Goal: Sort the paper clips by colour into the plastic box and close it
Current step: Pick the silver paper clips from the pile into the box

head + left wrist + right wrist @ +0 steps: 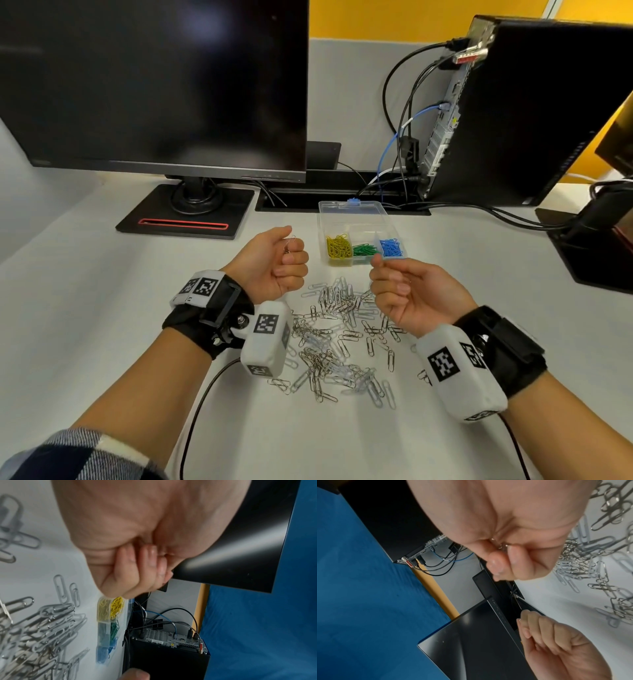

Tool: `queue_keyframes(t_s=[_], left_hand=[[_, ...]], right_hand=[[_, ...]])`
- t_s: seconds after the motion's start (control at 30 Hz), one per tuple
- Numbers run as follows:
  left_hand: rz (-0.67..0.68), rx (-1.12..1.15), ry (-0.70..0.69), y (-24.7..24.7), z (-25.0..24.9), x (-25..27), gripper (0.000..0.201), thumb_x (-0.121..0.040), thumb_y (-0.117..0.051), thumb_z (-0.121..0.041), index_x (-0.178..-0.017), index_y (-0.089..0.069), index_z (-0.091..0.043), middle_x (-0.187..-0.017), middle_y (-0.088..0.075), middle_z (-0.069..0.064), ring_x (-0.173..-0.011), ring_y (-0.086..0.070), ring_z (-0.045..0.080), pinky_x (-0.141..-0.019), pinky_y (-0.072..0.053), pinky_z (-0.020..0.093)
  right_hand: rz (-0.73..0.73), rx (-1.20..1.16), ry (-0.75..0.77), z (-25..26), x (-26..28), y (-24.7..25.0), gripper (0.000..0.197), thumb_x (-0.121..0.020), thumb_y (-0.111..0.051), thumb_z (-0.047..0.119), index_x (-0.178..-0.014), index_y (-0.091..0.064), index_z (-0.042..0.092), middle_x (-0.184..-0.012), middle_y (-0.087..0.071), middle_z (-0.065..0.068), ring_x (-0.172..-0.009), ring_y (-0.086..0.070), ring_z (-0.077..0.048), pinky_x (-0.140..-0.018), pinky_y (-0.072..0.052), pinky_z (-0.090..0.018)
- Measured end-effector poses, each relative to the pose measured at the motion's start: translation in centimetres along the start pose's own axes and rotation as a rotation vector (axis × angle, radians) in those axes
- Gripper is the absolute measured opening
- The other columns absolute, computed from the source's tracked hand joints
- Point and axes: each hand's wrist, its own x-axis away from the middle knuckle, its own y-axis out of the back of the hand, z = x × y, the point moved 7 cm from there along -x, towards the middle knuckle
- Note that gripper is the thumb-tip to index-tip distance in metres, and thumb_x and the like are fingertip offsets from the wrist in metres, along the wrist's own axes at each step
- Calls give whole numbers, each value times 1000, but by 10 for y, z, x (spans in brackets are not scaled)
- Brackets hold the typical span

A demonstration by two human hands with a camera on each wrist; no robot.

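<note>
A: Plastic box (352,209) sits on the desk at 12 o'clock from the hands, lid up. Yellow clips (339,245), green clips (365,249) and blue clips (391,246) lie in separate compartments. Silver clips (337,329) lie loose in a heap at 6 o'clock from the box.

B: Hands?

A: Left hand (274,265) is fisted, pinching a silver clip (290,244) at the thumb. Right hand (407,291) is fisted around silver wire, seen at its fingers (513,557) in the right wrist view.

B: Risks?

A: My judgement: the silver clips are interlocked, so a lift may drag a chain along and spill it into a coloured compartment. An overfilled box might stop the lid from seating.

B: Any writing?

A: None legible. The wrist cameras (265,339) carry only square black-and-white markers; any lettering on the monitor (154,85) is too small to read.
</note>
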Motion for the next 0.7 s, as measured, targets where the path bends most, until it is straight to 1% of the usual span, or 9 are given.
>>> queue_keyframes(t_s=[0.1, 0.2, 0.3, 0.37, 0.4, 0.47, 0.53, 0.6, 0.7], left_hand=[[-57, 29, 28, 3, 2, -1, 42, -101, -31, -29, -62, -41, -15, -47, -27, -6, -32, -25, 6, -34, -16, 17], [-102, 84, 30, 4, 2, 0, 36, -103, -31, -22, -72, -46, -11, -48, -32, -6, -34, -30, 6, -31, -23, 15], [-135, 127, 16, 9, 1, 0, 35, -105, -31, -21, -75, -46, -11, -45, -33, -5, -37, -34, 8, -34, -31, 17], [-156, 109, 9, 13, 0, -1, 36, -106, -28, -17, -73, -43, -13, -41, -32, -6, -37, -35, 9, -36, -32, 16], [-167, 95, 13, 14, 0, -1, 37, -106, -25, -14, -73, -42, -13, -40, -31, -6, -36, -35, 9, -35, -31, 16], [-176, 96, 29, 16, 0, 0, 37, -105, -23, -10, -75, -44, -12, -41, -32, -7, -33, -33, 7, -31, -27, 16], [-156, 55, 27, 15, -2, 1, 33, -105, -26, -12, -80, -48, -11, -45, -36, -7, -31, -29, 5, -28, -21, 15], [-146, -50, 28, 16, -5, 3, 31, -104, -28, -15, -81, -48, -12, -45, -35, -8, -30, -26, 4, -28, -16, 15], [-226, -246, 52, 22, -13, 10, 35, -100, -35, -23, -66, -40, -18, -46, -24, -8, -34, -19, 6, -32, -11, 17]], right_hand=[[-23, -18, -6, 1, 0, 0, 61, -48, -77, -20, -103, -61, 0, -62, -44, -2, -45, -40, -12, -40, -39, -25], [-26, -29, 50, 6, -3, 1, 85, -32, -78, -27, -111, -59, -4, -69, -51, -6, -51, -47, -14, -44, -46, -26], [-55, -9, 46, 9, -8, 8, 86, -22, -82, -28, -103, -62, -11, -75, -61, -12, -55, -59, -17, -50, -54, -25], [-77, 15, 8, 6, -10, 12, 79, -21, -84, -26, -95, -64, -11, -73, -61, -10, -49, -55, -13, -45, -51, -22], [-77, 26, -22, 3, -11, 13, 73, -26, -84, -25, -93, -63, -8, -68, -58, -7, -43, -48, -10, -39, -46, -20], [-128, 120, -100, -5, -12, 13, 42, -59, -76, -17, -91, -59, 4, -55, -47, 1, -38, -27, -7, -31, -30, -18], [-224, 318, -95, -4, -10, 15, 16, -92, -44, -1, -88, -54, 12, -48, -35, 6, -42, -13, -7, -30, -19, -18], [-296, 499, -58, -2, -10, 16, 26, -100, -32, 8, -85, -53, 13, -49, -28, 8, -40, -13, -6, -32, -14, -18], [-367, 908, -31, -3, -10, 7, 24, -99, -40, 16, -84, -57, 11, -53, -24, 7, -42, -16, -8, -37, -12, -18]])
